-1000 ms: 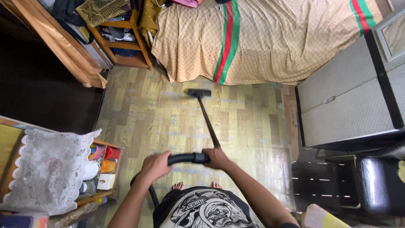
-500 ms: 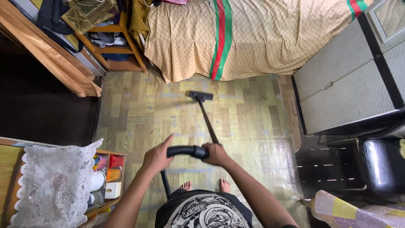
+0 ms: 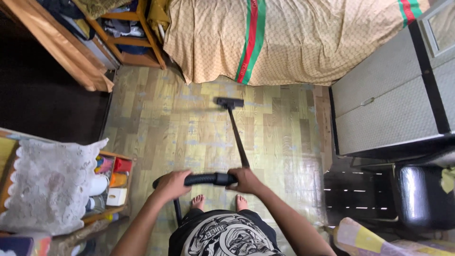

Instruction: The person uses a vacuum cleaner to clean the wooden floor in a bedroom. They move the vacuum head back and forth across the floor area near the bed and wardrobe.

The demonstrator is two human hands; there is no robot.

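Both hands gripped the vacuum hose.
L hand [image 3: 173, 184] & R hand [image 3: 244, 179] wrapped tight round black hose [image 3: 204, 178]; wand [image 3: 238, 140] ran to floor head [image 3: 230, 102].

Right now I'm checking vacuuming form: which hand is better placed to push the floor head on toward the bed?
Right, probably. The right hand grips where the rigid wand meets the hose, in line with the floor head. The left hand holds only the flexible hose.
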